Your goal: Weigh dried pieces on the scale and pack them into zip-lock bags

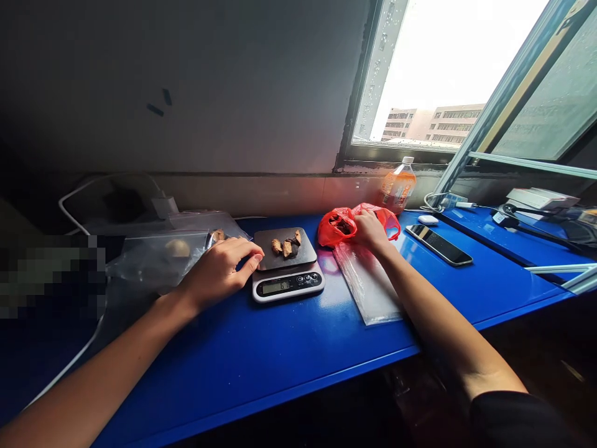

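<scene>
A small kitchen scale (288,285) with a metal plate stands on the blue desk, its display lit with digits too small to read surely. Several brown dried pieces (287,249), like slices of root or bark, lie on the plate. My left hand (222,266) hovers at the plate's left edge, fingers loosely bent and holding nothing that I can see. Right of the scale, my right hand (369,228) grips a red plastic bag (332,231) by its opening, fingertips partly hidden. Dark brown pieces show inside the bag. Beneath my right wrist lie clear plastic bags (364,289).
Clear zip bags (152,252) with contents lie to the left, near a white charger (164,204) and cable. An orange drink bottle (399,184) stands by the window. Farther right are a phone (439,244), a white earbud case (428,219) and a metal shelf frame (532,163).
</scene>
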`<control>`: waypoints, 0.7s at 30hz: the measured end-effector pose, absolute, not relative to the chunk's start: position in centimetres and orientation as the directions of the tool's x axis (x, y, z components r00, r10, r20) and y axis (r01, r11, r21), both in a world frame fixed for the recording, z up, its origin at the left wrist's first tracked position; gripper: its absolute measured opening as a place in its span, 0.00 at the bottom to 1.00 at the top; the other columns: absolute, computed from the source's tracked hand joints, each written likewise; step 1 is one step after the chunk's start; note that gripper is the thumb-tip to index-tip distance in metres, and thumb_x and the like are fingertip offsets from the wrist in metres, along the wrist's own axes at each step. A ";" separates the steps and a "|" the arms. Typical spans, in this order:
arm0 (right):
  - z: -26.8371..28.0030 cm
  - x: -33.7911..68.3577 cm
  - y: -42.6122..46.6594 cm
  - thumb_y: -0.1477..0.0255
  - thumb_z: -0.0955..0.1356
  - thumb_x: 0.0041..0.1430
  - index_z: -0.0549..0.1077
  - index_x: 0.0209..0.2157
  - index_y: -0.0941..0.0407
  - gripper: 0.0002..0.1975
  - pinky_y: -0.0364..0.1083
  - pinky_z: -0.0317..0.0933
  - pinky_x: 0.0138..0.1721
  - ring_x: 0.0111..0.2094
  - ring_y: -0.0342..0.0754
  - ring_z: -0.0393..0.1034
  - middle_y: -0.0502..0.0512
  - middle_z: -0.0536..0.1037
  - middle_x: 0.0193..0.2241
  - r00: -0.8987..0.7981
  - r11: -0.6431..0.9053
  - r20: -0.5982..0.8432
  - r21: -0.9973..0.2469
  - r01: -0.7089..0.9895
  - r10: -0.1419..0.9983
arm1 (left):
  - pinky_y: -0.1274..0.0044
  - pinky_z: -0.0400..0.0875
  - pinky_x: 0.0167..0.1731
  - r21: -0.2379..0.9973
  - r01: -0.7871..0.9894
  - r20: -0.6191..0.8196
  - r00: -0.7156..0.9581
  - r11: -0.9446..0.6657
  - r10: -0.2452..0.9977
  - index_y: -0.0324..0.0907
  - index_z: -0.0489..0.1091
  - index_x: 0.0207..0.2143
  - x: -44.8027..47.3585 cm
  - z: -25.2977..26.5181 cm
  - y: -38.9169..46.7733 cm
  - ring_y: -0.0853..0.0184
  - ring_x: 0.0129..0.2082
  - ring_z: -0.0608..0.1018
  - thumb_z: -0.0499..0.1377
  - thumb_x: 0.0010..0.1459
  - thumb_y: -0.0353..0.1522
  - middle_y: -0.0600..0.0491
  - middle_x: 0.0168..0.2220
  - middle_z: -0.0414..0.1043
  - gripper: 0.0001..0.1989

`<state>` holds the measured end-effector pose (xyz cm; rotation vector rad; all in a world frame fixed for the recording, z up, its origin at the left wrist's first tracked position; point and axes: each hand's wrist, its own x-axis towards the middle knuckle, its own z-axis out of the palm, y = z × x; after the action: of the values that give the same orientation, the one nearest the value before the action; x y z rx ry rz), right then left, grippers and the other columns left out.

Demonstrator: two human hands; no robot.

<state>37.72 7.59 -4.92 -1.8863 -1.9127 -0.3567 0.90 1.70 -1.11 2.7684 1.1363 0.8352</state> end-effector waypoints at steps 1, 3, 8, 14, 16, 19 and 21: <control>-5.1 37.6 7.6 0.76 0.67 0.48 0.73 0.25 0.58 0.03 0.47 0.58 0.41 0.38 0.53 0.66 0.64 0.76 0.33 0.014 0.046 0.456 -0.120 0.992 0.890 | 0.69 0.69 0.42 0.228 0.640 0.467 0.590 -0.734 0.659 0.43 0.72 0.36 0.9 -1.1 1.7 0.62 0.38 0.77 0.49 0.64 0.39 0.52 0.36 0.77 0.15; -5.2 37.9 7.7 0.76 0.67 0.47 0.71 0.22 0.58 0.03 0.47 0.57 0.37 0.33 0.51 0.65 0.61 0.75 0.28 0.014 0.051 0.440 -0.136 0.989 0.898 | 0.69 0.69 0.42 0.228 0.635 0.468 0.593 -0.738 0.655 0.43 0.72 0.35 0.9 -1.0 1.7 0.62 0.38 0.77 0.49 0.64 0.39 0.52 0.35 0.77 0.15; -4.3 39.7 7.5 0.74 0.66 0.48 0.68 0.23 0.56 0.03 0.44 0.57 0.33 0.31 0.48 0.65 0.57 0.75 0.28 0.014 0.099 0.477 -0.209 0.973 0.879 | 0.69 0.69 0.42 0.227 0.640 0.470 0.589 -0.734 0.658 0.44 0.72 0.35 1.0 -1.0 1.6 0.62 0.38 0.77 0.49 0.63 0.39 0.52 0.35 0.78 0.14; -4.3 39.8 7.1 0.75 0.65 0.49 0.68 0.29 0.56 0.03 0.44 0.58 0.31 0.30 0.48 0.67 0.57 0.76 0.30 0.054 0.116 0.513 -0.295 0.949 0.857 | 0.69 0.69 0.43 0.233 0.636 0.464 0.593 -0.736 0.659 0.43 0.73 0.36 1.0 -0.9 1.5 0.62 0.39 0.77 0.49 0.63 0.39 0.51 0.36 0.78 0.15; -4.5 39.1 7.2 0.76 0.65 0.47 0.69 0.33 0.57 0.08 0.45 0.59 0.33 0.32 0.49 0.68 0.59 0.77 0.33 0.029 0.153 0.520 -0.303 0.941 0.854 | 0.69 0.69 0.42 0.237 0.635 0.459 0.594 -0.735 0.661 0.43 0.73 0.35 1.0 -0.9 1.5 0.62 0.38 0.77 0.49 0.63 0.39 0.51 0.36 0.78 0.15; -4.5 38.1 7.5 0.77 0.65 0.47 0.71 0.35 0.56 0.11 0.45 0.61 0.37 0.35 0.49 0.69 0.58 0.78 0.36 -0.068 0.249 0.512 -0.295 0.923 0.856 | 0.69 0.69 0.42 0.234 0.632 0.461 0.597 -0.739 0.657 0.43 0.73 0.35 1.0 -0.9 1.5 0.61 0.38 0.77 0.49 0.63 0.40 0.51 0.36 0.78 0.15; -4.5 37.6 8.1 0.77 0.64 0.48 0.72 0.32 0.56 0.08 0.44 0.61 0.39 0.35 0.48 0.69 0.57 0.79 0.35 -0.127 0.299 0.494 -0.286 0.910 0.860 | 0.69 0.69 0.42 0.228 0.631 0.454 0.605 -0.741 0.654 0.43 0.73 0.35 1.1 -0.9 1.4 0.61 0.38 0.77 0.49 0.63 0.40 0.51 0.36 0.77 0.15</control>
<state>37.65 8.06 -4.53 -1.5706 -1.9935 -0.1133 1.06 1.39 -0.89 2.7747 1.1122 0.8121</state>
